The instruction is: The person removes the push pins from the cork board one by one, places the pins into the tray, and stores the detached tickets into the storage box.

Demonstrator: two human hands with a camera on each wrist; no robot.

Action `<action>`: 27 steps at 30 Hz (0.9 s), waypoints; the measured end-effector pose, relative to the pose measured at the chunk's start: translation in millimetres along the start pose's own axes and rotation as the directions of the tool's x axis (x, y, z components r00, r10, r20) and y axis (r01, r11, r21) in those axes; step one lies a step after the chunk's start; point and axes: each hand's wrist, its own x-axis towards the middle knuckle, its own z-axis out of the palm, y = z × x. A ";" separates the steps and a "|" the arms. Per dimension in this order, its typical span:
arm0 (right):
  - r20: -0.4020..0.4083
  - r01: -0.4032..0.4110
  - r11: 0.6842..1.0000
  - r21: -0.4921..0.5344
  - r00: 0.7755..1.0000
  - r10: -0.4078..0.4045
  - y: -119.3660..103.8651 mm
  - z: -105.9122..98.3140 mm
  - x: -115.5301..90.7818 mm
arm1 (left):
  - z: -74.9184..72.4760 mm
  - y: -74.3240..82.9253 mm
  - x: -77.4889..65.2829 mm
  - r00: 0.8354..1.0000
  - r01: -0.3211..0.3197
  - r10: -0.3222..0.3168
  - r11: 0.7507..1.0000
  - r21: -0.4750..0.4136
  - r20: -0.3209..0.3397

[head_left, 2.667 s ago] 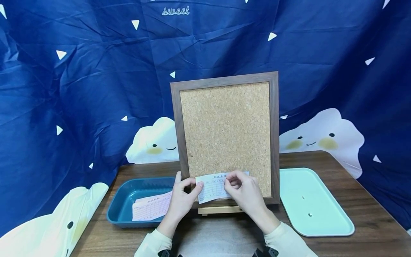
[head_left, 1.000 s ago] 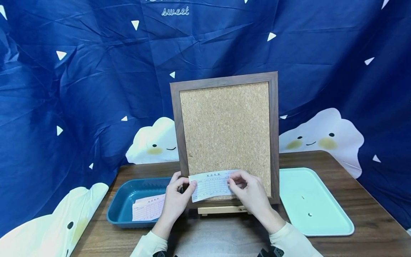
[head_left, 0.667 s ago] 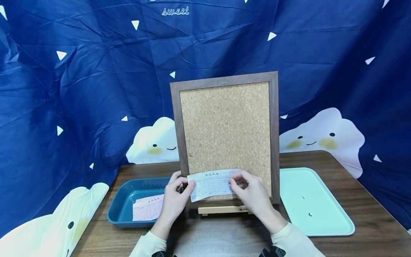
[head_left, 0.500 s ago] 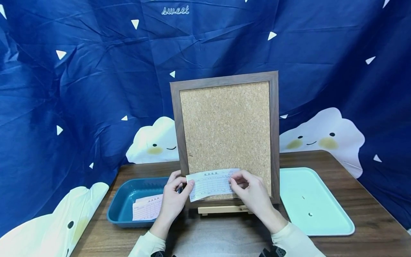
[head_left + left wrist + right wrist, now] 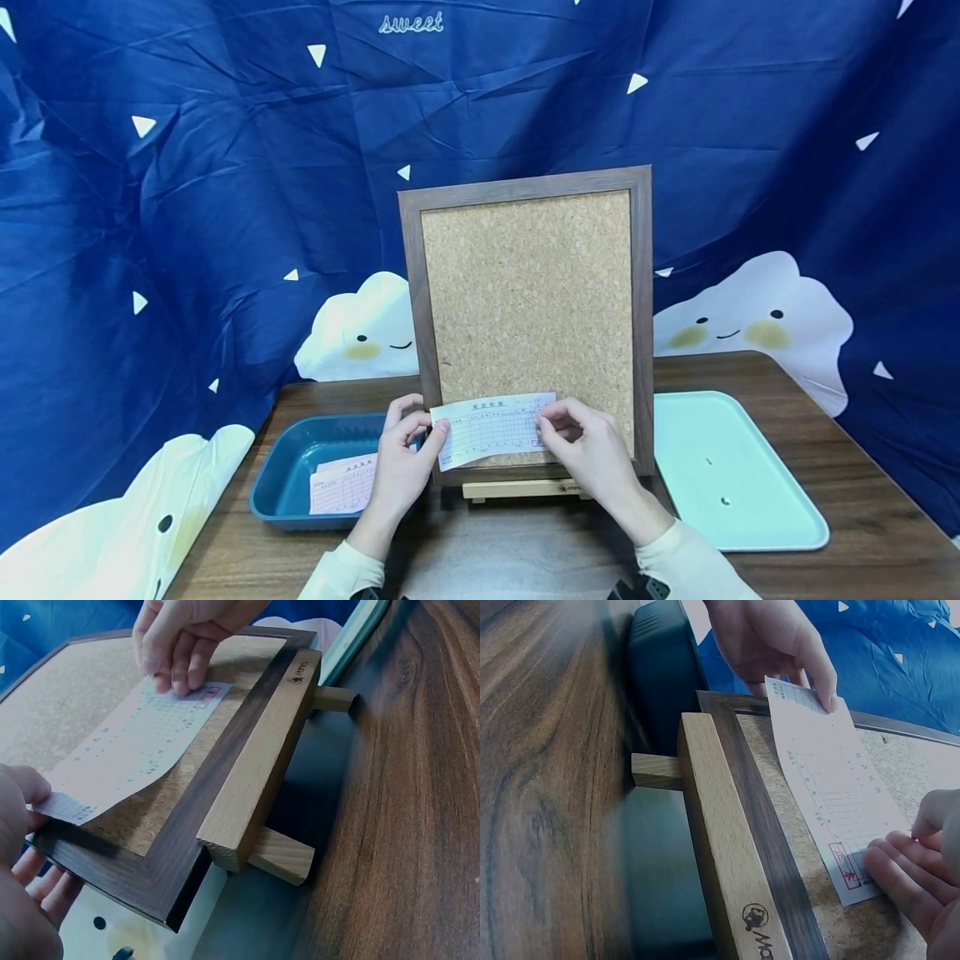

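Observation:
A white printed form slip [image 5: 491, 429] lies slantwise across the lower part of a brown-framed cork board [image 5: 528, 292]. My left hand [image 5: 405, 454] grips its left end, thumb in front, with other fingers behind the board's edge in the left wrist view. My right hand [image 5: 588, 442] is at the slip's right end, thumb and forefinger pinched together. Between those fingertips, in the right wrist view, a tiny reddish spot shows; what they pinch is mostly hidden. The other right fingers [image 5: 904, 877] touch the paper near its red stamp box.
A light wooden easel ledge [image 5: 521, 490] supports the board. Left of it, a dark teal tray [image 5: 281, 467] holds pinkish form slips [image 5: 341, 487]. On the right, a mint tray [image 5: 750, 442] bears two tiny objects. A blue cloth backdrop [image 5: 225, 208] hangs behind the table [image 5: 487, 550].
The slip and my left hand have shifted left along the board, and the slip has flattened out somewhat. My right hand has moved slightly right, so it sits closer to the slip's right end.

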 end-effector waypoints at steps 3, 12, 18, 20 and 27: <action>0.003 0.007 1.000 0.012 1.000 -0.007 0.4 0.0 -0.3 | -0.6 -0.5 0.1 1.000 -0.005 0.005 1.000 -0.012 -0.009; 0.000 0.036 0.999 0.018 0.999 -0.036 1.6 -0.3 -1.2 | -2.2 -2.0 0.2 0.998 -0.026 0.025 1.000 -0.006 -0.064; 0.003 0.022 1.000 0.019 1.000 -0.022 1.9 -1.4 -1.6 | -5.7 -1.5 0.3 0.998 -0.017 0.014 0.999 -0.043 -0.061; 0.003 0.013 1.000 0.025 1.000 -0.013 1.8 -1.8 -1.6 | -7.1 -0.6 0.1 0.998 -0.022 0.020 0.999 -0.041 -0.054; 0.004 0.010 1.000 0.029 1.000 -0.010 2.8 -2.1 -2.2 | -8.9 -0.3 -0.8 0.998 -0.039 0.038 0.999 -0.020 -0.055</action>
